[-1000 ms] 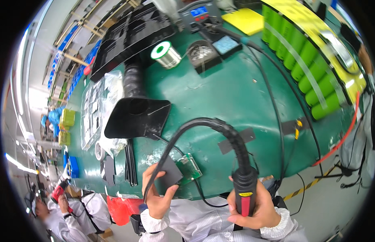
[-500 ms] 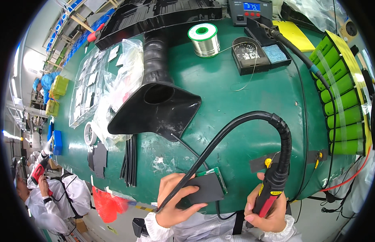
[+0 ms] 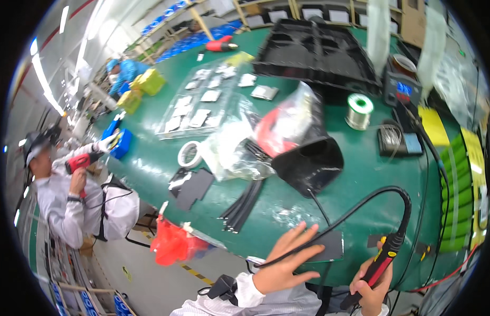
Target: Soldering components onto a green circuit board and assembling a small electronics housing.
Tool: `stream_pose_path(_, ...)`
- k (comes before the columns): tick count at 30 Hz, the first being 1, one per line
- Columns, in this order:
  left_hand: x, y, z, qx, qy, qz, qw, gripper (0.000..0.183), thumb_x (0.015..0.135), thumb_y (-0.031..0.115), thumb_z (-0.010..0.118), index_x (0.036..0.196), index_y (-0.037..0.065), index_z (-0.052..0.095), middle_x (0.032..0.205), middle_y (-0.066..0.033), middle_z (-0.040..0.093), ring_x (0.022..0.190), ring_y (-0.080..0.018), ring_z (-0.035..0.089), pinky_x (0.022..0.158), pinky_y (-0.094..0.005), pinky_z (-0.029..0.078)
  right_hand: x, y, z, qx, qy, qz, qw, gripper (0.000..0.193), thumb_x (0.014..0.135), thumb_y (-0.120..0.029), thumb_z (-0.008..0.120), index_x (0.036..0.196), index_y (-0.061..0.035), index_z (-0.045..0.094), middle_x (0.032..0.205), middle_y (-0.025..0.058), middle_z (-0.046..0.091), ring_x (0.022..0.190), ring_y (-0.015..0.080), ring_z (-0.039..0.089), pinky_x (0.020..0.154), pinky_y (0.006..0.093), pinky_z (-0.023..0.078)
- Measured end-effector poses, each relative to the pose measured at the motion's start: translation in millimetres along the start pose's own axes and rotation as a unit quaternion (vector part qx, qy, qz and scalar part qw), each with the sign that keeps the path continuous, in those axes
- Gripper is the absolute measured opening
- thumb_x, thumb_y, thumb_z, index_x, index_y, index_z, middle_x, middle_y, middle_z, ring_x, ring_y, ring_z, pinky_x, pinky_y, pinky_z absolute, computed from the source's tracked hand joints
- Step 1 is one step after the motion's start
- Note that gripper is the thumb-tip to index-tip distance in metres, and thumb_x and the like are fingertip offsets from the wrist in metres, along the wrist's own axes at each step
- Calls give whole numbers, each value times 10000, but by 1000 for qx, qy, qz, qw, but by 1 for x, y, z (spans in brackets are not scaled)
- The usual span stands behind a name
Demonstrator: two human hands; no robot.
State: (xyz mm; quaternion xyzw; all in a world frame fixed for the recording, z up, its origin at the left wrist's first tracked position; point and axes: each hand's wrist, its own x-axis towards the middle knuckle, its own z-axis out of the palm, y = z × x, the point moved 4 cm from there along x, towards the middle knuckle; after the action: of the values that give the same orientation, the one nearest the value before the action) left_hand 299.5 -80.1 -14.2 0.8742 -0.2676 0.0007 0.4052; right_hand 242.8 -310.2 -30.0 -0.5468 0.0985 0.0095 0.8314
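At a green workbench (image 3: 166, 163), the person's left hand (image 3: 287, 260) lies spread, fingers splayed wide, with its fingertips on a dark flat pad (image 3: 326, 246) at the bench's near edge; it grips nothing. Half a second ago the same hand pinched a dark flat piece clear of the surface, so the piece now appears to have been set down and pinned in place. The right hand (image 3: 372, 289) is closed around the red-and-black handle of a soldering iron (image 3: 384, 258), its thick black cable (image 3: 392, 197) arcing up and back down across the left hand. The iron's tip is hard to make out against the dark pad, so whether it touches anything cannot be told. The view has also swung left since a second ago, bringing in a co-worker (image 3: 71, 200) in white who holds a red power tool (image 3: 81, 161). Behind the hands stand a black fume hood (image 3: 308, 163), a spool of solder wire (image 3: 359, 109), a bundle of black strips (image 3: 244, 205) and clear bags of small parts (image 3: 202, 105).
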Motion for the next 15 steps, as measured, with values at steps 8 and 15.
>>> stream_pose_path(8,-66,2,-63,-114,7,69,991,481,758,106,798,1218,76,663,1277,-137,646,1167,-264,638,984,-385,508,-4,7,-7,2,-32,-54,998,819,785,-63,769,1452,-49,295,908,82,528,592,155,559,473,280,478)
stream_pose_path(15,-10,-219,-292,170,289,-124,934,221,855,-38,649,1071,2,674,909,-115,712,779,-201,687,671,-323,563,8,0,16,40,-97,-33,994,949,762,-193,842,1498,-43,261,916,97,530,618,172,566,537,301,494)
